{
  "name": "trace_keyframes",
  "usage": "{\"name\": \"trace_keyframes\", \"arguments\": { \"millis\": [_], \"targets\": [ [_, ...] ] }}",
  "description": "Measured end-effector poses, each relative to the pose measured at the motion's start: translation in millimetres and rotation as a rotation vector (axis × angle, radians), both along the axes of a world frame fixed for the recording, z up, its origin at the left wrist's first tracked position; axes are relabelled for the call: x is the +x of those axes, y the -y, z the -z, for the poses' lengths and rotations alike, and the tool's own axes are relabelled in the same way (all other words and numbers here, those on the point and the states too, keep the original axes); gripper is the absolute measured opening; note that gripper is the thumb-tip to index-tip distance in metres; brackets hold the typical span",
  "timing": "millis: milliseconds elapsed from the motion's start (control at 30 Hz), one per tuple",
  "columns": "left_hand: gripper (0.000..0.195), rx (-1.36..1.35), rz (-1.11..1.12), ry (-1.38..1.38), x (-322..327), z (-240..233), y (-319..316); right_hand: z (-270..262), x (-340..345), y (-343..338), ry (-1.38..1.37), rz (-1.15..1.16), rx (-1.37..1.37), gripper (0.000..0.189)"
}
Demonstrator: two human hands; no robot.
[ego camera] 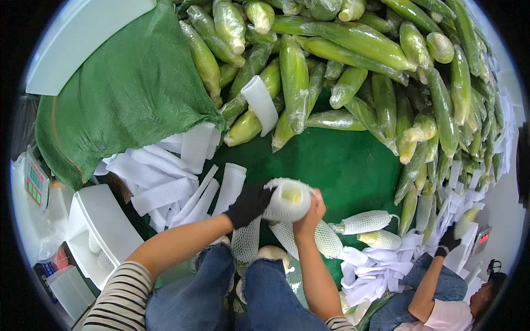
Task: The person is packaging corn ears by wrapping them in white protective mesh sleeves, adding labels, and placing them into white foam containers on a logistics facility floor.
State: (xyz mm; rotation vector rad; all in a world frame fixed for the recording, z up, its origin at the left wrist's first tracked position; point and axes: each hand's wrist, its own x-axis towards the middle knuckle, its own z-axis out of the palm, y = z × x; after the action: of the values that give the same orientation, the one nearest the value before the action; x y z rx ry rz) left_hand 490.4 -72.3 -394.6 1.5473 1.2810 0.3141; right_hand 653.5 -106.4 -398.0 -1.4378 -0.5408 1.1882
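Between my two hands is an ear of corn in a white foam net sleeve (285, 211), seen end-on with pale yellow-green husk (291, 195) in its opening. My left hand (251, 203), in a black glove, grips the sleeve's left side and rim. Bare, my right hand (309, 215) holds it from the right, fingers at the rim. Below my hands, more corn ears in foam net (328, 240) lie close to my knees. Two sleeved ears (366, 222) rest just right of my right hand. A flat foam net sleeve (245, 240) hangs below my left wrist.
Film-wrapped corn ears (352, 45) are heaped across the back and right. Flat foam sleeves (165, 178) spill from a green woven sack (124, 91) at left, beside a white bin (101, 223) and a scale (36, 178). At right, a co-worker's gloved hand (448, 242) holds an ear.
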Motion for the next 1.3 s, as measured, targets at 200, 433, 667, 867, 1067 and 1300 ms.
{"name": "trace_keyframes", "arguments": {
  "millis": [200, 433, 667, 867, 1067, 1300],
  "targets": [
    [0.039, 0.230, 0.177, 0.064, 8.2, 64.9, -5.5, 11.3, -14.7, 0.9, -0.514, 0.311, -0.127, 0.017],
    [0.042, -0.232, -0.023, 0.774, 4.7, -73.3, -69.5, -69.7, -0.7, -9.9, -0.870, -0.257, 0.076, 0.081],
    [0.042, 1.130, -0.347, -0.316, -31.4, -86.7, -130.5, -33.5, 17.7, 31.3, -0.797, -0.404, -0.228, 0.091],
    [0.054, 0.327, -0.126, -0.057, -64.5, -27.5, -166.0, -34.1, 0.4, 41.4, -0.313, -0.246, -0.162, 0.095],
    [0.067, 0.458, -0.341, 0.582, -32.6, -22.2, -154.7, -29.5, -27.8, 87.5, -0.139, -0.250, -0.210, 0.096],
    [0.038, 0.296, -0.638, 0.762, -51.0, -40.4, -166.8, -45.1, -20.1, 78.1, -0.238, 0.010, -0.239, 0.083]
  ]
}}
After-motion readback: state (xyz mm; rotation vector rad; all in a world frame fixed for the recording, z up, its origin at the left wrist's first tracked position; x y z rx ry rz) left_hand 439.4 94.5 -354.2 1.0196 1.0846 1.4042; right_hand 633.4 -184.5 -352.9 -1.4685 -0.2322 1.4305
